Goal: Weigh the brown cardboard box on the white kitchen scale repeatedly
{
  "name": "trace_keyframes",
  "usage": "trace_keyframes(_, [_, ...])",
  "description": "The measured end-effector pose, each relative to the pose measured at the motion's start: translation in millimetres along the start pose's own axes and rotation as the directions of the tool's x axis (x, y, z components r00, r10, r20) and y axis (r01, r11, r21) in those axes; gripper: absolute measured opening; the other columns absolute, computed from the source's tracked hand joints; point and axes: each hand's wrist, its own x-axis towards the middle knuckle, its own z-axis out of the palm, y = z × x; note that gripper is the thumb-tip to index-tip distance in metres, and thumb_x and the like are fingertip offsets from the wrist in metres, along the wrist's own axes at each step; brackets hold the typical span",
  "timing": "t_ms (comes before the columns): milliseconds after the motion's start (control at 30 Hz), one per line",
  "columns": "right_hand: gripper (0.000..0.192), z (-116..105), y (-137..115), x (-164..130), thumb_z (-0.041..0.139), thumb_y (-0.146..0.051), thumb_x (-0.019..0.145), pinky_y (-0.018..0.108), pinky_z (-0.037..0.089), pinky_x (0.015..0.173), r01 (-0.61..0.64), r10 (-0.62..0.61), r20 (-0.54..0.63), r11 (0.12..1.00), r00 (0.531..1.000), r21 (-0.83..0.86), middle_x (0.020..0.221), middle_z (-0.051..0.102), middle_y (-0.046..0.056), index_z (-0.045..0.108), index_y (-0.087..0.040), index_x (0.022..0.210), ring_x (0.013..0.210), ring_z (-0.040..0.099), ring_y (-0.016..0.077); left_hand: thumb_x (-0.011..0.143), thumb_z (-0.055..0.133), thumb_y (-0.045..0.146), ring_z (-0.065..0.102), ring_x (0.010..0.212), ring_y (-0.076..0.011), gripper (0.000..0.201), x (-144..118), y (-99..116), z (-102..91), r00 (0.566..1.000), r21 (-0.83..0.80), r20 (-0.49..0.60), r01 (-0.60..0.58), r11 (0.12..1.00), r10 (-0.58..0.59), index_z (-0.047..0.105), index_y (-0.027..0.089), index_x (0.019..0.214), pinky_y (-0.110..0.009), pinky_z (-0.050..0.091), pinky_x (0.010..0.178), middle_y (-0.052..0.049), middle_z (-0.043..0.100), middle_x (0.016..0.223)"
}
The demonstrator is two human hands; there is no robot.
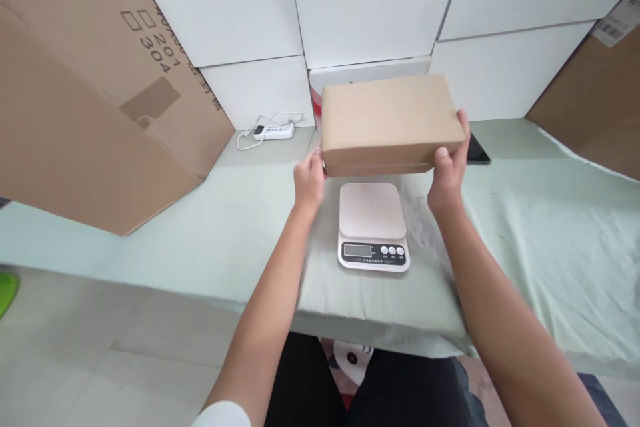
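Between my two hands is a closed brown cardboard box (390, 117), held up off the table just beyond a white digital kitchen scale (373, 213). My left hand (310, 177) grips the box at its left end, low on the near corner. At the right end my right hand (450, 160) is wrapped round the near corner, thumb on the front face and fingers along the side. The scale's plate carries nothing, and its display and several buttons face me. Fingers under and behind the box are hidden.
A large cardboard carton (100, 93) stands at the left, another (595, 93) at the right. White boxes (365, 7) are stacked behind. A white power strip with a cable (275, 131) and a dark flat device (477, 151) lie on the green cloth (235, 213).
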Motion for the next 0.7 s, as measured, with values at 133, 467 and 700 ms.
trace_keyframes(133, [0.109,1,27,-13,0.058,-0.094,0.084,0.064,0.022,0.147,-0.078,0.08,0.026,0.995,0.996,-0.066,0.18,0.046,0.01,0.04,-0.032,0.172,0.177,0.027,0.0403,0.11,0.051,0.06,0.055,0.051,-0.0175,0.053,1,-25,7.3,0.993,-0.01,0.067,0.101,0.995,-0.1,0.076,0.023,0.083,-0.031,0.044,0.059,0.003,0.049,0.048])
trace_keyframes(467, [0.108,5,49,-11,0.059,-0.093,0.083,0.061,0.024,0.147,-0.123,0.122,0.031,0.992,0.992,0.004,0.18,0.046,0.004,0.035,-0.04,0.174,0.173,0.036,0.0346,0.108,0.05,0.071,0.048,0.052,-0.0165,0.059,1,-32,15.3,0.991,-0.081,0.082,0.112,0.99,-0.105,0.081,0.022,0.099,-0.033,0.043,0.059,0.001,0.055,0.058])
trace_keyframes(700, [0.108,6,54,-8,0.06,-0.096,0.079,0.065,0.03,0.144,-0.128,0.128,0.039,0.992,0.991,-0.015,0.182,0.042,0.0,0.035,-0.046,0.171,0.172,0.038,0.0343,0.108,0.045,0.075,0.048,0.059,-0.0182,0.061,2,-38,17.5,0.993,-0.085,0.093,0.086,0.993,-0.079,0.077,0.024,0.097,-0.033,0.044,0.063,-0.001,0.056,0.064])
